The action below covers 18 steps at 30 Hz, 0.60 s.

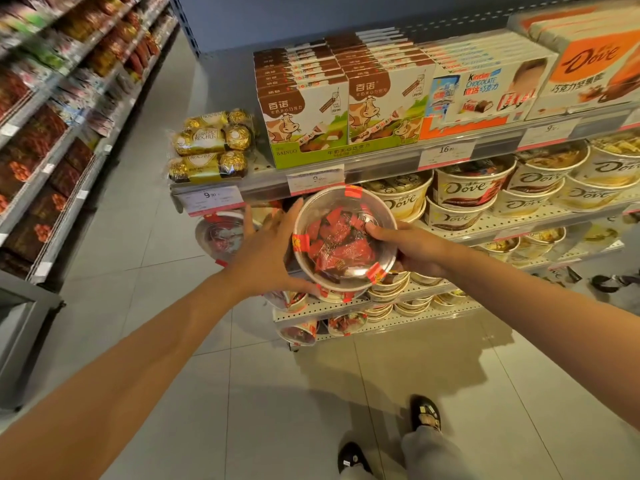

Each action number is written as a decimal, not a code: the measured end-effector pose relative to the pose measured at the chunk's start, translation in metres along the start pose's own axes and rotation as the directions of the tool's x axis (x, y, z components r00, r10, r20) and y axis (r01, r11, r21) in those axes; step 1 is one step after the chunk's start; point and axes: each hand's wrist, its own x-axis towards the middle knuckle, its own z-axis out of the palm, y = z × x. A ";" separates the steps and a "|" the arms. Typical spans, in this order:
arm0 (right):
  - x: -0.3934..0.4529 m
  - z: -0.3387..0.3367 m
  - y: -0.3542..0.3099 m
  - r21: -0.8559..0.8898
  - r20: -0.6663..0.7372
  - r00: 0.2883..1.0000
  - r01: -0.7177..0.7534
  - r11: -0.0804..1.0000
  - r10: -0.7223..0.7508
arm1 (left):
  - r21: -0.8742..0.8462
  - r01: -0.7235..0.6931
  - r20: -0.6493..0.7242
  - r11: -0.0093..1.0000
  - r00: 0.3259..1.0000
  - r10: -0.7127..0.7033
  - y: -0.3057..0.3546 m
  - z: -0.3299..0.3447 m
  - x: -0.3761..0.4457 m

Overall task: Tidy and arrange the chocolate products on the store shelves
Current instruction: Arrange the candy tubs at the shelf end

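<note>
I hold a round Dove chocolate tub with a clear lid and red-wrapped chocolates inside, tilted so its lid faces me, in front of the second shelf. My left hand cups its left side and bottom rim, fingers spread along the edge. My right hand grips the right side, thumb on the lid. Another clear-lidded tub stands on the shelf at the far left, behind my left fingers.
The top shelf carries Ferrero Rocher packs, Bainuo boxes, Kinder boxes and a Dove box. Stacked Dove tubs fill the lower shelves. A snack rack lines the aisle's left. My feet are on tiled floor.
</note>
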 end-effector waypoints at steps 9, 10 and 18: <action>0.000 -0.007 -0.015 -0.035 -0.011 0.959 -0.285 0.958 0.285 | -0.320 -0.170 -0.139 0.932 0.982 0.131 0.013 0.025 -0.005; -0.002 -0.008 -0.015 -0.095 -0.022 0.965 -0.261 0.961 0.260 | -0.367 -0.148 -0.146 0.918 0.984 0.100 0.015 0.026 -0.005; -0.003 -0.010 -0.013 -0.096 0.028 0.993 -0.109 0.989 0.112 | -0.545 0.068 -0.159 0.835 0.970 -0.183 0.036 0.029 -0.001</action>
